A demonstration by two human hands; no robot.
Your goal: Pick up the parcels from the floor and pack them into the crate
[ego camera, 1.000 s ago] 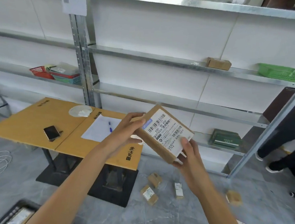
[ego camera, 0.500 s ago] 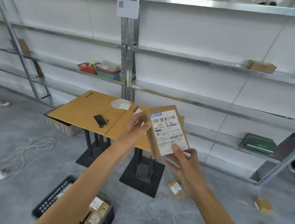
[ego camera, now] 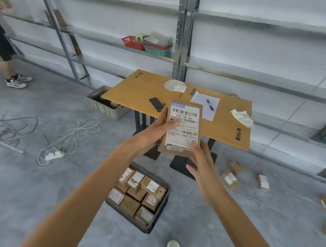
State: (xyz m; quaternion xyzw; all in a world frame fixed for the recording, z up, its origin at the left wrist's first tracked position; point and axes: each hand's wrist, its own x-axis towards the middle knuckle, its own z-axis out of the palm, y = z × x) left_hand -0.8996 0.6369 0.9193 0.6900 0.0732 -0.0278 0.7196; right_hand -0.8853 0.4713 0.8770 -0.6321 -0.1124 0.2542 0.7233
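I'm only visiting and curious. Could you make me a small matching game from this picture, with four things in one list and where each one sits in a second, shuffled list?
Things:
1. phone
2. pen
3. red basket
4. parcel

Places:
A. gripped in the left hand
B. on the paper
C. directly on the table
D. on the shelf

Pairs: 1-C, 2-B, 3-D, 4-A
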